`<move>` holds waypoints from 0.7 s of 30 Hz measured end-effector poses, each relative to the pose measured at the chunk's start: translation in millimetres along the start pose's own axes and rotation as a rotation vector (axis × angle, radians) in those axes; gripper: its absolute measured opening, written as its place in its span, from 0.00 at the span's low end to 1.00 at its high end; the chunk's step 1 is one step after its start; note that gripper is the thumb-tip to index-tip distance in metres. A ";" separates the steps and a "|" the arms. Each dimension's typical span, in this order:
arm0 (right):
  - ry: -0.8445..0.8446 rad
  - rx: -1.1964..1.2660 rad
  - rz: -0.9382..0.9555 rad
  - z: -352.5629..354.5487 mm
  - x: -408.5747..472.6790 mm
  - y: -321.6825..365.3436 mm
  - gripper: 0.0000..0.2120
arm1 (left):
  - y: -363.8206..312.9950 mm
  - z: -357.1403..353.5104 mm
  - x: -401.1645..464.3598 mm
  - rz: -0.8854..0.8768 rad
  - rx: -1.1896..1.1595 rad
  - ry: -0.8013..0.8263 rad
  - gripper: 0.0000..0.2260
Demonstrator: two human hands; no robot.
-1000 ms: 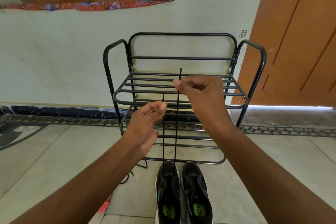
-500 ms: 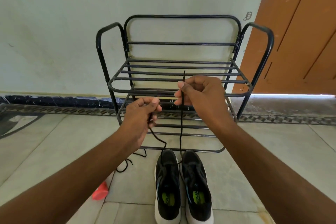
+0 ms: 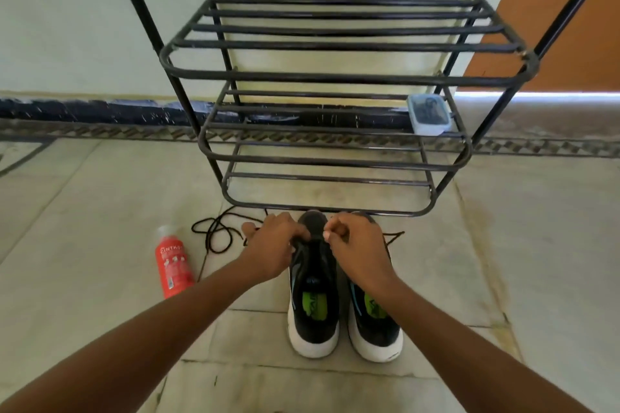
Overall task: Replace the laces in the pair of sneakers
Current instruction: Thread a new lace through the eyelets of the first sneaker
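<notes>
Both hands have dropped from chest height w/ the lace stretched up; now left hand (image 3: 273, 243) & right hand (image 3: 352, 241) sit curled at the toe end of the left black white-soled sneaker (image 3: 313, 295), fingers pinching thin black lace (image 3: 214, 231), prob. threading the lower eyelets. Right black sneaker (image 3: 375, 322) is touching beside it.

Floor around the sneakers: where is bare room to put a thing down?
Bare tile lies right of the right black white-soled sneaker and left of the red spray bottle. It is crowded between the bottle and the left hand, where a loose black lace coils.
</notes>
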State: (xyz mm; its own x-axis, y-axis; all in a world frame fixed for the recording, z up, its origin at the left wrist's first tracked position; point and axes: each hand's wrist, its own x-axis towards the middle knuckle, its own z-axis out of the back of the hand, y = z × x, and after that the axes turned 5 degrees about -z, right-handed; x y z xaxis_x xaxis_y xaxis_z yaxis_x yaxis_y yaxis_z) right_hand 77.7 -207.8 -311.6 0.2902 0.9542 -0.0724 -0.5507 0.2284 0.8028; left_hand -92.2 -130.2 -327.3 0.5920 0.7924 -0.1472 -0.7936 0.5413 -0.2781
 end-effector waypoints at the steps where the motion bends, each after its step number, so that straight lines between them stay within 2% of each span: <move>1: 0.004 0.002 -0.029 -12.1 -3.7 -7.1 0.04 | 1.1 -10.2 1.7 0.017 0.045 -0.001 0.20; 7: -0.084 -0.040 -0.072 -59.4 -26.2 -22.2 0.17 | -10.9 -29.6 10.4 0.018 0.204 -0.049 0.09; 12: -0.141 -0.099 -0.011 -78.9 -37.4 -31.8 0.19 | -11.6 -31.2 16.2 0.032 0.295 0.059 0.11; 15: -0.176 -0.131 0.002 -81.5 -40.7 -32.5 0.19 | -6.4 -24.5 20.3 0.078 0.173 0.094 0.11; 18: -0.195 -0.160 0.022 -81.9 -42.0 -31.6 0.19 | 5.3 -21.3 20.8 0.144 -0.024 0.034 0.14; 21: -0.230 -0.196 0.044 -82.8 -42.5 -31.6 0.18 | 26.1 -28.1 20.1 0.192 -0.209 -0.015 0.13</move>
State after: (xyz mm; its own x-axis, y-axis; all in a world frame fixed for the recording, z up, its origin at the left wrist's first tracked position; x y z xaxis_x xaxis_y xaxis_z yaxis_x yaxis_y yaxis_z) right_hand 18.0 -239.6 -382.9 0.4201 0.9003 0.1137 -0.7005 0.2421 0.6713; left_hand -97.1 -108.0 -364.1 0.4306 0.8796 -0.2021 -0.8436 0.3127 -0.4364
